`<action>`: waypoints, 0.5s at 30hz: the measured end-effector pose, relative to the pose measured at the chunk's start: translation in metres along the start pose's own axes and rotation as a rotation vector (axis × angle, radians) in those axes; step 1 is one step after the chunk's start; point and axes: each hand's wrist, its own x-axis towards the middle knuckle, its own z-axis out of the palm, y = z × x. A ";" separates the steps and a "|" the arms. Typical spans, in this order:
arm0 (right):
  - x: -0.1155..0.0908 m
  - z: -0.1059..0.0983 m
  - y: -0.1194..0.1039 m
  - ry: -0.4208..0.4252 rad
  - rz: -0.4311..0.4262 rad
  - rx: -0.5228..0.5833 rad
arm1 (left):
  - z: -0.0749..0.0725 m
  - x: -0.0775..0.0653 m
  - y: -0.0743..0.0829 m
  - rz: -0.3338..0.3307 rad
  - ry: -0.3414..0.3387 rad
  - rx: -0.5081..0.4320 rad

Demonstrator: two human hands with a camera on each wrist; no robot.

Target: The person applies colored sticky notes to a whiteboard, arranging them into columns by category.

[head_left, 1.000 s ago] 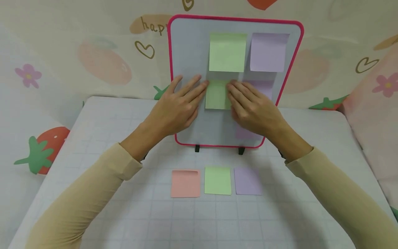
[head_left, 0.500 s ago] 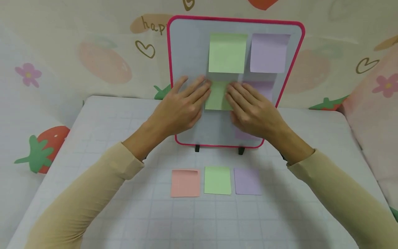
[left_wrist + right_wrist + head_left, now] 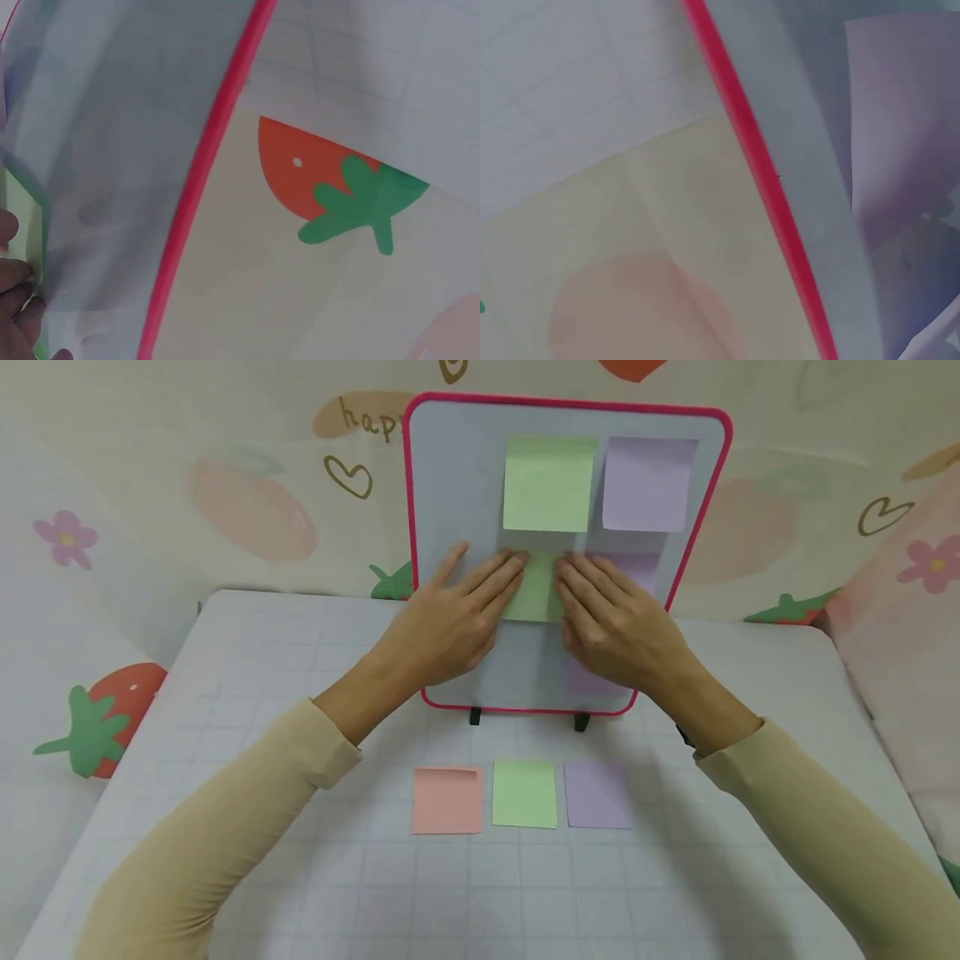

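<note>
A white board with a pink rim (image 3: pixel 457 468) stands upright, and a green sticky note (image 3: pixel 536 597) lies against its middle. My left hand (image 3: pixel 461 622) touches the note's upper left part with nearly straight fingers. Across from it, the fingertips of my right hand (image 3: pixel 622 627) rest on the note's upper right side, covering that edge. Directly above is another green sticky note (image 3: pixel 550 485), beside a purple sticky note (image 3: pixel 648 485). My right hand partly hides a second purple note (image 3: pixel 641 568) and a third one (image 3: pixel 592 679) lower down. Fingertips (image 3: pixel 15 307) on green paper show in the left wrist view.
On the white gridded table (image 3: pixel 420 902), a pink sticky note pad (image 3: pixel 447 802), a green pad (image 3: pixel 524 794) and a purple pad (image 3: pixel 597 795) lie in a row before the board. Black feet (image 3: pixel 476 717) support the board. Behind it hangs a strawberry-patterned cloth (image 3: pixel 255 510).
My left hand has slid right, from the green note's left edge onto its upper part, closer to my right hand. My right hand stays almost in place.
</note>
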 end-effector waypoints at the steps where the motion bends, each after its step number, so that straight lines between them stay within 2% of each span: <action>1: -0.001 0.000 0.000 0.000 0.002 0.001 | 0.000 -0.002 -0.002 -0.006 0.006 -0.008; 5: -0.002 -0.002 0.001 -0.006 0.009 0.010 | 0.001 -0.009 -0.008 -0.011 0.013 -0.036; 15: -0.005 -0.005 -0.004 0.012 0.033 0.039 | 0.002 -0.023 -0.011 -0.022 0.012 -0.030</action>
